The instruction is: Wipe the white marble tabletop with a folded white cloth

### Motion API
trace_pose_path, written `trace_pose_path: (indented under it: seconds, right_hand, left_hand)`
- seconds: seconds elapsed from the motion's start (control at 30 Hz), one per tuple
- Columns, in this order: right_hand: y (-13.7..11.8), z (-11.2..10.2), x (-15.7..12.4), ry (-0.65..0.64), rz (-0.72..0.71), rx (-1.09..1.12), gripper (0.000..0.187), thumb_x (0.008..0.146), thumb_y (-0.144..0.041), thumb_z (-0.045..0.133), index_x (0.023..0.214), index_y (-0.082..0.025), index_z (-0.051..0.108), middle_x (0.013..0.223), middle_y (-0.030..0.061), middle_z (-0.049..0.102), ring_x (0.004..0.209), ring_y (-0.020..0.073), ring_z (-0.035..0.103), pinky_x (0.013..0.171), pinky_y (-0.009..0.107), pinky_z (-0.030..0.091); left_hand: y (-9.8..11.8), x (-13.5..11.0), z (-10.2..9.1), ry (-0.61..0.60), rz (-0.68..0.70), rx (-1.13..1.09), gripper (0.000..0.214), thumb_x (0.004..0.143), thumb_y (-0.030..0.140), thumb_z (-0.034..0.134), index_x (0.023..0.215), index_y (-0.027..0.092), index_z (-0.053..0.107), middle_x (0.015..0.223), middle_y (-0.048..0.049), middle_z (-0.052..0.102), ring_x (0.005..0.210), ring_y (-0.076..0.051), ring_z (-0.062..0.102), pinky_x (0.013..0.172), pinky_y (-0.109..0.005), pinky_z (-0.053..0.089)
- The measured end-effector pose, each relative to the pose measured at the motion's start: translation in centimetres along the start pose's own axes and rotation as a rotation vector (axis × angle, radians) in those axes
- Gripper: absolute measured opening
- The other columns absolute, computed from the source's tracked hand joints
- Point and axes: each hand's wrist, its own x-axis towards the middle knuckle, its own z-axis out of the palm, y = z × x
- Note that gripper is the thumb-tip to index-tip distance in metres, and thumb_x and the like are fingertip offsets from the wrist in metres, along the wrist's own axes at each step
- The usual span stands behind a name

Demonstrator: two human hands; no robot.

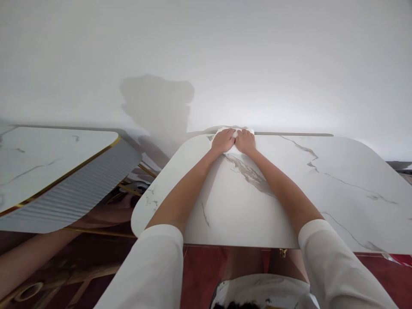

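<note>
Both of my arms stretch forward over a white marble-patterned tabletop (231, 206) with rounded corners. At its far edge, my left hand (223, 140) and my right hand (245, 140) lie side by side, thumbs nearly touching. Under them is a white cloth (238, 148), folded or bunched, which both hands press onto the surface. Its edges show between and beyond my fingers. Most of the cloth is hidden by my hands, and its exact material is hard to make out.
A pale wall (257, 68) rises behind the table's far edge, with a shadow on it. To the left stands a second marble-patterned top (58, 159) with gold trim and a grey ribbed side. Another person's arm (35, 257) reaches in below it. The floor (202, 274) is red.
</note>
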Motion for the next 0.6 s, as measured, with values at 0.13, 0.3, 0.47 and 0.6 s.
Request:
trace_pose_path:
  seconds: [0.13,0.3,0.47,0.6]
  right_hand:
    - [0.2,-0.4,-1.3,0.007,0.006,-0.014,0.043,0.099,-0.019,0.031,0.135,-0.008,0.051,0.144,0.0202,0.050,0.134,0.0311,0.044,0.109,0.046,0.032]
    - [0.0,-1.0,-3.3,0.004,0.023,-0.031,0.043,0.099,-0.019,0.032,0.135,-0.009,0.051,0.144,0.0194,0.050,0.133,0.0310,0.044,0.109,0.045,0.032]
    - [-0.8,-1.8,-5.6,0.004,0.043,-0.065,0.040,0.098,-0.019,0.033,0.133,-0.011,0.051,0.140,0.0199,0.052,0.131,0.0308,0.045,0.107,0.046,0.034]
    - [-1.6,-2.3,-7.4,0.001,0.061,-0.072,0.039,0.098,-0.019,0.034,0.133,-0.010,0.051,0.138,0.0192,0.053,0.129,0.0304,0.046,0.107,0.045,0.035]
  left_hand:
    - [0.8,-0.7,0.0,0.001,0.032,0.005,0.048,0.090,0.017,0.035,0.135,0.015,0.053,0.143,-0.0112,0.057,0.134,-0.024,0.049,0.115,-0.037,0.036]
    - [1.6,-1.9,0.0,-0.003,0.080,-0.016,0.048,0.089,0.016,0.036,0.134,0.016,0.052,0.143,-0.0102,0.056,0.135,-0.024,0.048,0.115,-0.039,0.037]
    - [2.2,-3.7,-0.3,0.000,0.131,-0.027,0.045,0.091,0.017,0.036,0.132,0.018,0.052,0.140,-0.0097,0.058,0.132,-0.024,0.050,0.112,-0.040,0.040]
    - [2.6,-5.1,-0.7,-0.011,0.170,-0.006,0.044,0.091,0.018,0.036,0.132,0.016,0.052,0.141,-0.0111,0.056,0.134,-0.024,0.049,0.114,-0.040,0.038]
